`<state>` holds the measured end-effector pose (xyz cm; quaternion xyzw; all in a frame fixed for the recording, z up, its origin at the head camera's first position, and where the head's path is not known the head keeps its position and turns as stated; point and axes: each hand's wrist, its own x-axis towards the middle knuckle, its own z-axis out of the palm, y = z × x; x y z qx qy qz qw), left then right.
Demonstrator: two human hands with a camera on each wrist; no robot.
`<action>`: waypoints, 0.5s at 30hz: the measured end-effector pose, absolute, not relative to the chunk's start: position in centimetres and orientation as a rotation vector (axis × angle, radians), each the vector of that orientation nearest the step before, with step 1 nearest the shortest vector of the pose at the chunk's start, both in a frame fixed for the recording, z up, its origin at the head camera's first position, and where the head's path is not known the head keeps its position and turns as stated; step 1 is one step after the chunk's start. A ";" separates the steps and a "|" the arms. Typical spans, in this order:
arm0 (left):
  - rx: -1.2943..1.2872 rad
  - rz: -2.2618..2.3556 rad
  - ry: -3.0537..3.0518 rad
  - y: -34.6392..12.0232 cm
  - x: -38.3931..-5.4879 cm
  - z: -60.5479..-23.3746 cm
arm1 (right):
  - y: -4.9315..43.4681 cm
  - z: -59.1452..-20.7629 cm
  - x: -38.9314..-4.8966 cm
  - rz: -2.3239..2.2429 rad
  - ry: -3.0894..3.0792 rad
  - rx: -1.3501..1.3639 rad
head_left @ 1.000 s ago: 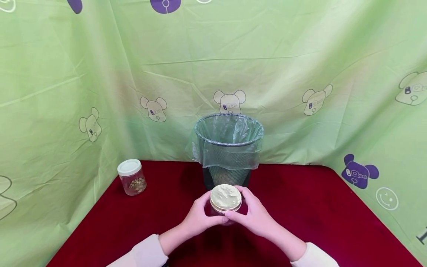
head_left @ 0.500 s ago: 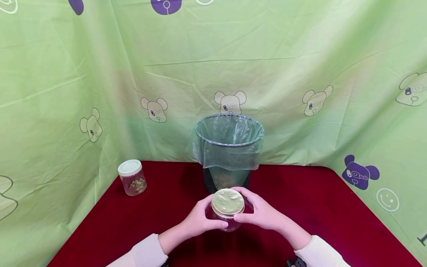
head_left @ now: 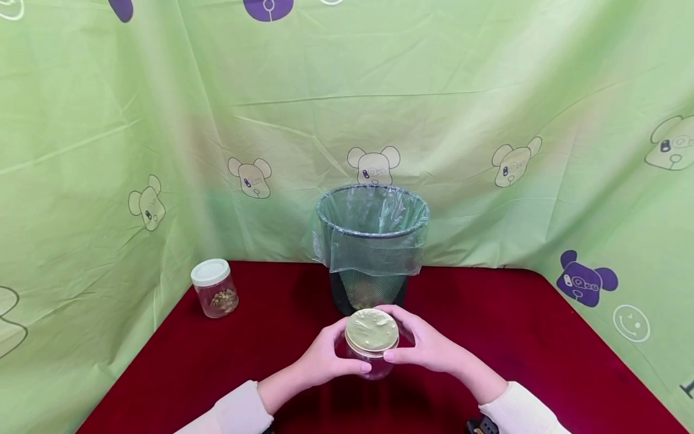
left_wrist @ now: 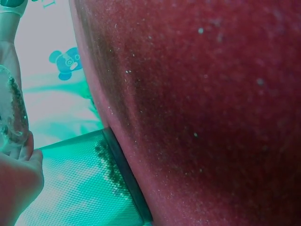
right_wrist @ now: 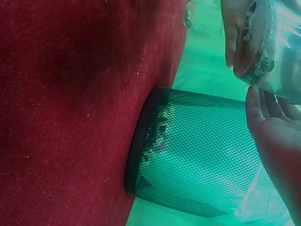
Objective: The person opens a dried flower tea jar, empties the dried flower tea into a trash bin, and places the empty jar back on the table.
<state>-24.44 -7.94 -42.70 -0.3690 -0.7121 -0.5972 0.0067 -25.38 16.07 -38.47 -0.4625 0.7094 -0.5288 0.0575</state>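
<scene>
A clear jar (head_left: 376, 366) with a gold, wrinkled-looking lid (head_left: 372, 330) is held upright between both hands, in front of the waste bin. My left hand (head_left: 323, 355) grips its left side, thumb across the front. From the right, my right hand (head_left: 431, 345) grips it, thumb just under the lid's edge. In the right wrist view the jar (right_wrist: 284, 61) is raised above the table and has dark, crumbly bits at its bottom. The left wrist view shows only part of the jar (left_wrist: 11, 110) beside my left hand (left_wrist: 19, 183). The far fingers are mostly hidden.
A mesh waste bin (head_left: 374, 289) lined with a clear plastic bag (head_left: 374, 256) stands at the back middle. Back left is another clear jar (head_left: 215, 299) with a white lid, holding dried brownish bits. Red cloth covers the table (head_left: 504, 337); green printed curtains (head_left: 444, 72) hang around it.
The jar has moved a little to the right and toward me, both hands still on it. My right hand has shifted right with it, and more of the jar's glass shows below the lid.
</scene>
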 end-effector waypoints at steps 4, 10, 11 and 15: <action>-1.145 -1.870 -2.205 -7.8 -24.5 -42.5 | 16.1 -38.5 -25.3 -1.621 2.172 -1.353; -1.142 -1.868 -2.173 -7.6 -24.6 -42.3 | 16.0 -38.4 -25.0 -1.673 2.239 -1.311; -1.142 -1.869 -2.168 -7.6 -24.6 -42.3 | 15.9 -38.4 -24.9 -1.682 2.257 -1.300; -1.134 -1.859 -2.156 -7.6 -24.7 -42.4 | 15.6 -38.3 -24.3 -1.724 2.321 -1.228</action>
